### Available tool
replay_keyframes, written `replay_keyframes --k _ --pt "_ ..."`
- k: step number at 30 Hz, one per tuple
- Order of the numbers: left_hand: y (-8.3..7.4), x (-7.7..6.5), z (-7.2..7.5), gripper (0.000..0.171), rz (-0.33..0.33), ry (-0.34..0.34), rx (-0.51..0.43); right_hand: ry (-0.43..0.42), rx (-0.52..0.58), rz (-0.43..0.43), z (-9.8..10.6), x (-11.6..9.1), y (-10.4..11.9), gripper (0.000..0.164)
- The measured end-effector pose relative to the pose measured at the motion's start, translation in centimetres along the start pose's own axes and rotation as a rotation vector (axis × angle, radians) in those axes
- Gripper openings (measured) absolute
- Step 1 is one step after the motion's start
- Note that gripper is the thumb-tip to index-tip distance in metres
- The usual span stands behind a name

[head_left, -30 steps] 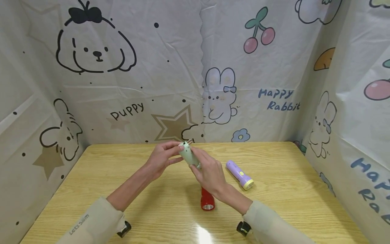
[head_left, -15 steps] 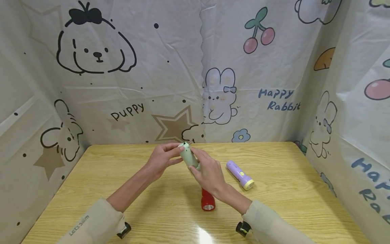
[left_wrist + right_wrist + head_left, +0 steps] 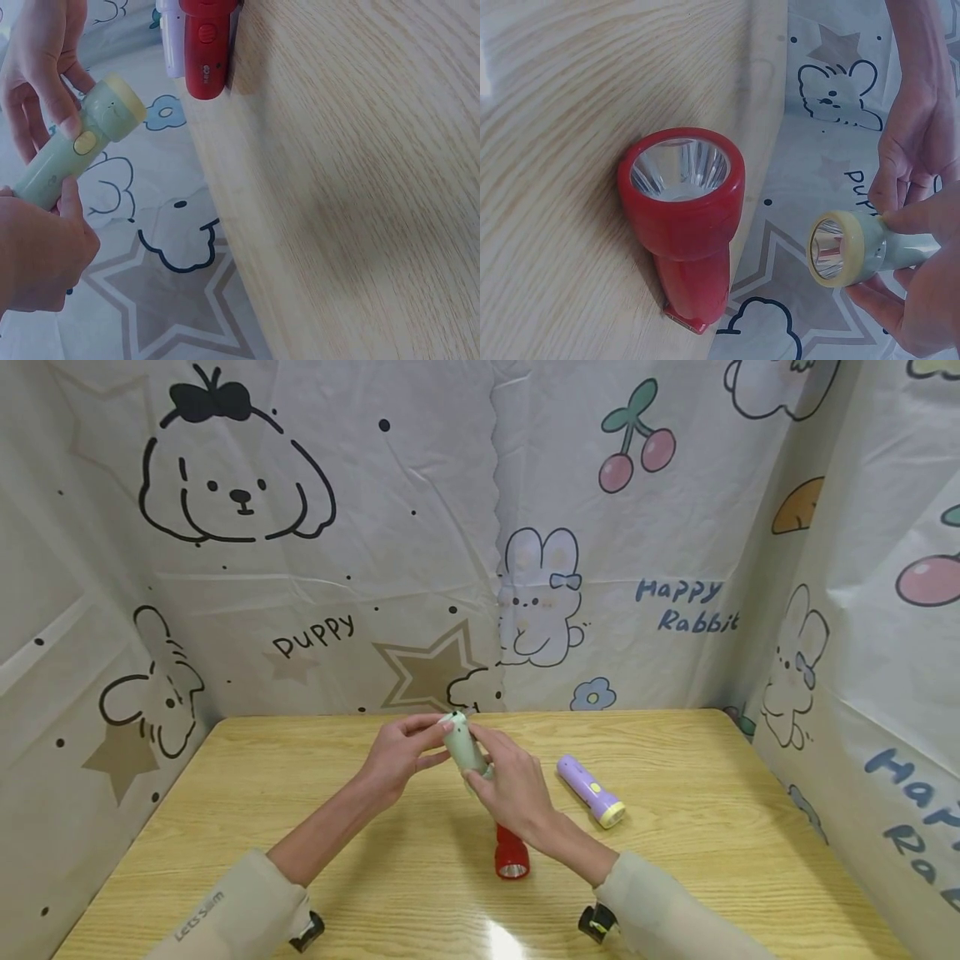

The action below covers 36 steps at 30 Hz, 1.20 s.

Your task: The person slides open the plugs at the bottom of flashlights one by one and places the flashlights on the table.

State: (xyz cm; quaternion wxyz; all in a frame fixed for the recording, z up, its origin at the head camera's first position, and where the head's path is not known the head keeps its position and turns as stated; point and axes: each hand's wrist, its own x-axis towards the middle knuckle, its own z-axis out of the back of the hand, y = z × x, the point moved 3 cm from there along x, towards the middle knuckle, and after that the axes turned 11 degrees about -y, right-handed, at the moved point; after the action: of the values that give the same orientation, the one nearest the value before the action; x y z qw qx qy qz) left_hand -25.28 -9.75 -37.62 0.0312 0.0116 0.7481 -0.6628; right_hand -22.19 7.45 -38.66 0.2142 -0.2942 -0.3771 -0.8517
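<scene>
A pale green flashlight (image 3: pixel 462 747) with a cream lamp rim is held in both hands over the table. My left hand (image 3: pixel 397 756) pinches its tail end, the fingertips right at the end cap. Further along, my right hand (image 3: pixel 517 785) grips the barrel close to the lamp head. The left wrist view shows a cream switch (image 3: pixel 85 142) on the barrel, with a right fingertip right beside it. In the right wrist view the lamp head (image 3: pixel 832 251) faces the camera. Below the right hand lies a red flashlight (image 3: pixel 512 853), its back part hidden by that hand.
To the right on the wooden table (image 3: pixel 300 893) lies a purple flashlight (image 3: pixel 590 790) with a yellow rim and button. A printed cloth (image 3: pixel 420 568) hangs behind the table and along both sides.
Thin metal prongs that stuck out from the tail end a second ago show less and less and are now barely visible. Both hands keep nearly the same place.
</scene>
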Motion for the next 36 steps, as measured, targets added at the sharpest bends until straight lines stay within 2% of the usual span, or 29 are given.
replay_keyframes --k 11,18,36 --pt "0.4 0.2 0.1 0.036 0.023 -0.007 0.004 0.028 0.034 -0.047 -0.2 0.0 0.0 0.061" --pt "0.8 0.3 0.3 0.034 0.045 -0.014 0.03 0.075 0.078 -0.121 -0.5 -0.2 -0.1 0.062" --pt "1.5 0.7 0.8 0.035 0.071 -0.016 0.092 0.145 0.113 -0.209 -1.2 -0.5 -0.2 0.06"
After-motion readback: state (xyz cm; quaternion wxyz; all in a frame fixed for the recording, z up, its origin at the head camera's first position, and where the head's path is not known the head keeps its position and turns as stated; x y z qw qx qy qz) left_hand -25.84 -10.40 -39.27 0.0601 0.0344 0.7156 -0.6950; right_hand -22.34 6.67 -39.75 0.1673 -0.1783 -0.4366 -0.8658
